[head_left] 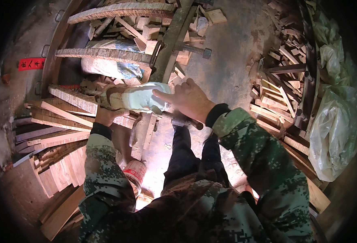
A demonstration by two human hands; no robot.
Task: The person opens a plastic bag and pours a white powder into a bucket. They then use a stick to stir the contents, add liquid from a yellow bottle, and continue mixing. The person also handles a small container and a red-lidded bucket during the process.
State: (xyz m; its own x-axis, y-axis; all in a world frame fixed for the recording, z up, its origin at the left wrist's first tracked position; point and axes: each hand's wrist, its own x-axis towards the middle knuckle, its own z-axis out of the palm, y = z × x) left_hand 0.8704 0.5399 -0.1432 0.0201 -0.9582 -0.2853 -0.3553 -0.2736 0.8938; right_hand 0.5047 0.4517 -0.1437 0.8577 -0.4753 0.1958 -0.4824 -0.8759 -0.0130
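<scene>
My left hand (106, 116) is closed around the brown, stained end of a whitish container (140, 97), gripping it from below; part of the fingers is hidden. The container lies on its side, and a smooth pale mass shows in its open part. Over its right end reaches my right hand (190, 98), index finger stretched out to the pale mass, the other fingers partly curled and nothing visible in them. Just beneath is a threaded clamp screw (182, 119) with a crossbar, set against a long metal bar (168, 60).
Curved rough boards (105, 54) and a bundled plastic sack (109, 67) lie beyond the hands. Stacked wood strips (61, 119) stand left. A red-labelled can (134, 172) sits near my legs. Wood scraps (273, 105) and clear plastic sheeting (334, 125) line the right side.
</scene>
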